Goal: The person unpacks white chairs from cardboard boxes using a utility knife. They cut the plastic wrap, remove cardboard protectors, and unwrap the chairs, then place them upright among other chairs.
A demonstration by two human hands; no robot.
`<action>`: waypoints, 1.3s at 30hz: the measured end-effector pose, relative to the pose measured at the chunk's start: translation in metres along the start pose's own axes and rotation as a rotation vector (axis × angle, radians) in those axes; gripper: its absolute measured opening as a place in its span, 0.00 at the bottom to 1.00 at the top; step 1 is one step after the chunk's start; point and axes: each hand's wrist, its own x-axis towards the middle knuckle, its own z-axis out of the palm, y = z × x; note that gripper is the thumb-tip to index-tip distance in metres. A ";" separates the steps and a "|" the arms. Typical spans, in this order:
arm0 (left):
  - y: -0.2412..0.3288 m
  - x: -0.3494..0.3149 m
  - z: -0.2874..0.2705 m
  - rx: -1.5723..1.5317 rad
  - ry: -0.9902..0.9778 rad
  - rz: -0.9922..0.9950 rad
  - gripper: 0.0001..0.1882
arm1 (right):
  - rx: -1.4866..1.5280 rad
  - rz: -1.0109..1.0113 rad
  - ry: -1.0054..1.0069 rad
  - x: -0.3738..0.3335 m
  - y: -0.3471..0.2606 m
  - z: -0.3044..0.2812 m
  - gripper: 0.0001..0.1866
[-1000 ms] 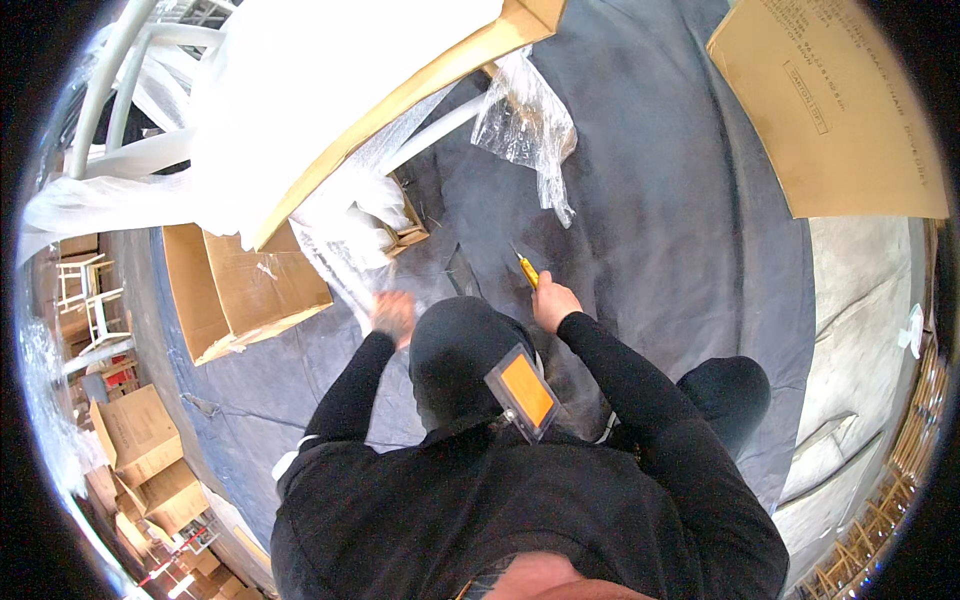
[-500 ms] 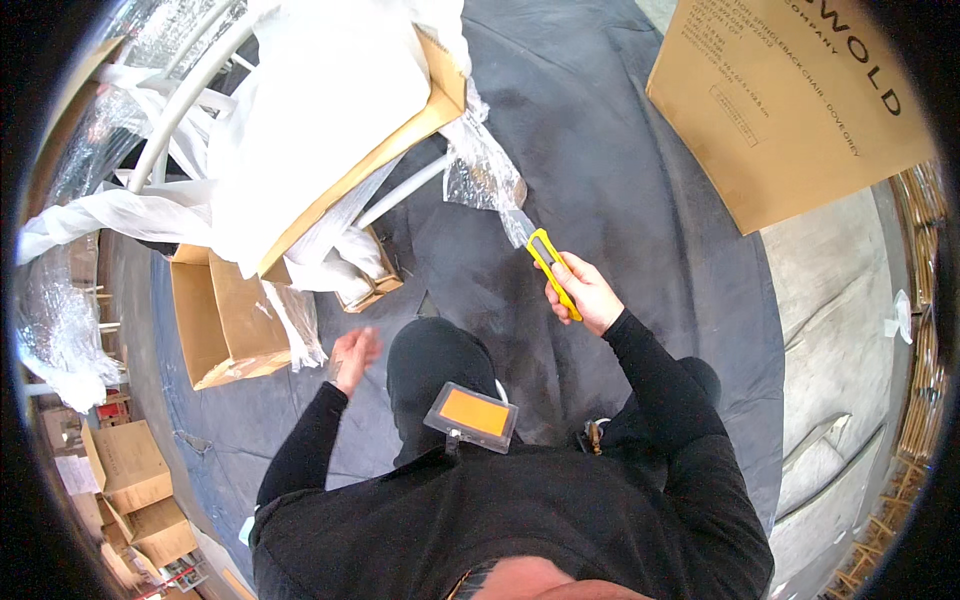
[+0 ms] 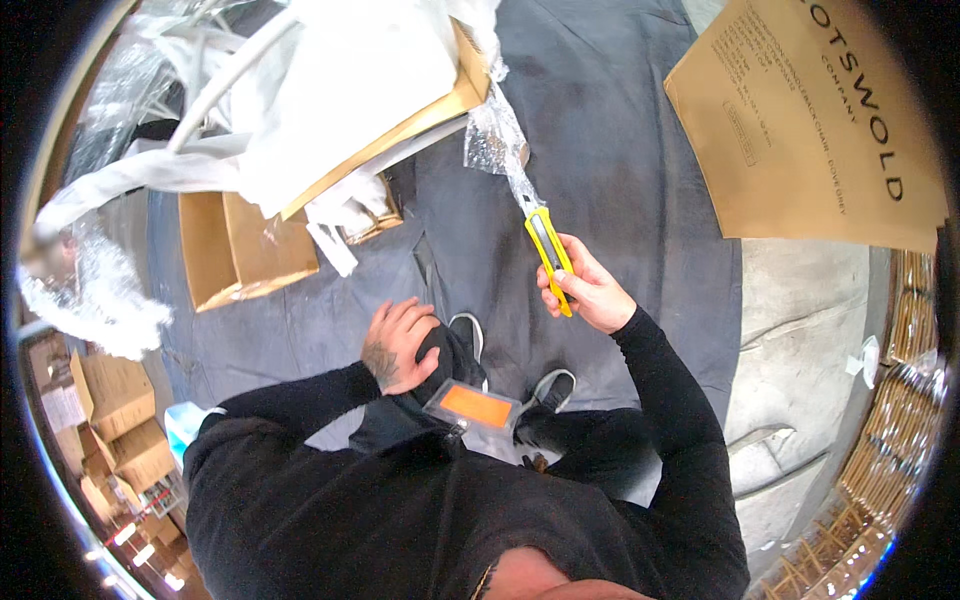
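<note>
My right hand (image 3: 597, 292) is closed round a yellow utility knife (image 3: 545, 245), its tip pointing away from me. Just beyond the tip hangs a strip of clear plastic wrap (image 3: 493, 140); I cannot tell whether they touch. My left hand (image 3: 402, 345) lies on my knee, fingers stretched out and holding nothing. Ahead to the left is a piece of furniture wrapped in white foam (image 3: 330, 90), with a pale curved bar (image 3: 235, 80) showing and a cardboard edge piece (image 3: 390, 140) along its near side. Its full shape is hidden by the wrapping.
A small open cardboard box (image 3: 260, 245) sits below the wrapped furniture on the dark floor sheet (image 3: 610, 110). Crumpled clear film (image 3: 95, 300) hangs at the left. A large carton (image 3: 800, 130) stands at the far right. More boxes (image 3: 115, 395) stand at the lower left.
My left hand has moved right and come to rest on my knee. My body has risen, and both shoes now show. The right hand still holds the knife.
</note>
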 end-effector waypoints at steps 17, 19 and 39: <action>0.154 -0.096 -0.153 -0.168 -0.677 0.109 0.36 | -1.302 -0.347 -0.631 -0.284 -0.445 0.415 0.23; 0.167 -0.091 -0.204 -0.131 -0.707 0.107 0.35 | -1.432 -0.290 -0.742 -0.314 -0.473 0.453 0.23; 0.195 -0.079 -0.336 -0.604 0.044 -0.309 0.26 | -0.429 -0.297 -0.180 -0.322 -0.453 0.406 0.12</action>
